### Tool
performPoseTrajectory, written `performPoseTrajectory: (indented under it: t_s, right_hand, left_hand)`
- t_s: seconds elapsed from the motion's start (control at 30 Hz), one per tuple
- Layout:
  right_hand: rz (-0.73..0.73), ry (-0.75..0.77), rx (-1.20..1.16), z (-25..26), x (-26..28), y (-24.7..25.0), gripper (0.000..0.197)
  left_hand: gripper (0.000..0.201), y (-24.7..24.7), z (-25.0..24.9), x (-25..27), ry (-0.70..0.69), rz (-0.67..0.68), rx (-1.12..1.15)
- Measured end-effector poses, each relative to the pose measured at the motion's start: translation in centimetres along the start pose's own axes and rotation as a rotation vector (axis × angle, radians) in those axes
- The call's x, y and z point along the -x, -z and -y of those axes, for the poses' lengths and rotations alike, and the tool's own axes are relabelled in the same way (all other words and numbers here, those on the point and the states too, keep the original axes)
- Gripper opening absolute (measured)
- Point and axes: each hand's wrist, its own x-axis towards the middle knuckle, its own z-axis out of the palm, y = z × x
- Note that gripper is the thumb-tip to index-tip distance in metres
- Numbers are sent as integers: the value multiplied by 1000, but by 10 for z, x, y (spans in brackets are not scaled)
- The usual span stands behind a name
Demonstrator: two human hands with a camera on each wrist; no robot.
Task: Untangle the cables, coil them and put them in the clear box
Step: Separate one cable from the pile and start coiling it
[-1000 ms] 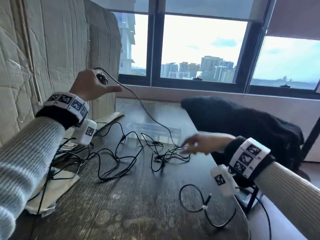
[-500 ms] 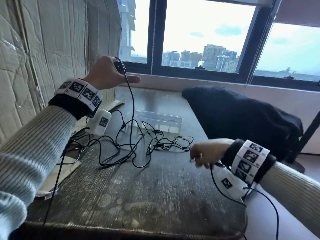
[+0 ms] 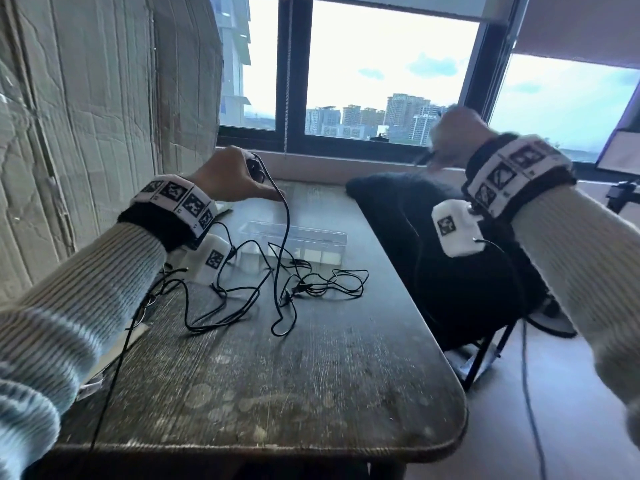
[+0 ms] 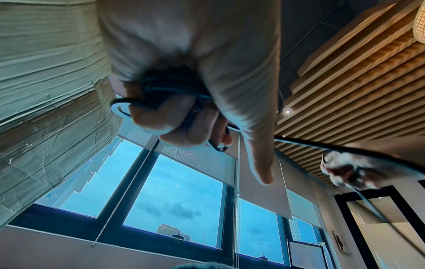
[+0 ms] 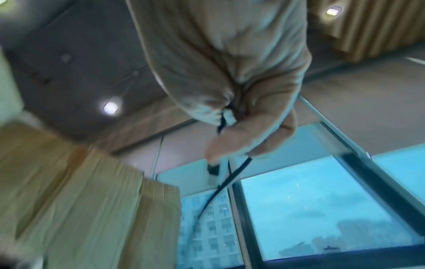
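Several thin black cables (image 3: 277,289) lie tangled on the dark wooden table (image 3: 311,393), in front of the clear box (image 3: 294,235). My left hand (image 3: 256,181) is raised over the table's far left and grips a small coil of black cable (image 4: 170,87) with the index finger stretched out; a strand hangs from it down to the tangle. My right hand (image 3: 446,143) is lifted high at the right and blurred. It grips a black cable (image 5: 230,172) that runs taut across to the left hand.
Crumpled cardboard (image 3: 104,116) walls off the left side. A chair draped in black cloth (image 3: 450,254) stands against the table's right edge. A window (image 3: 381,64) lies behind. Some paper (image 3: 135,336) sits at the table's left edge.
My right hand rose from the table's right edge to high at the right, drawing its cable up. The left hand stayed raised with the coil, and the loose loop at the front is gone.
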Motion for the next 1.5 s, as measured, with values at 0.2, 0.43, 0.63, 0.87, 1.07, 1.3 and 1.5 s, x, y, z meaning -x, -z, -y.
performPoseTrajectory:
  t_s: [0.2,0.43,0.63,0.87,1.07,1.3,1.5]
  right_hand:
    - [-318,256,-1295,35,-6,54,50]
    - [-92,381,-1807,83,2,52,20]
    - [303,293,-1592,122,17,-4,12]
    - [833,653,-739,157,57,-54,57]
    - [784,376,-96,108,53,-130,80]
    - [854,396,-174,59,40,-182,18]
    - [570,694,-633,108,51,-149,14]
  left_hand:
    - [40,11,-8,3,-14,-13,-38]
    - [46,47,9,18,107,-151,-60]
    - [51,71,28,29,234,-243,-115]
    - [54,94,51,38,541,-378,-353]
    - [50,89,57,43,581,-339,-336]
    - [47,64,42,35,551,-239,-225]
    - [42,53,19,20,513,-296,-224]
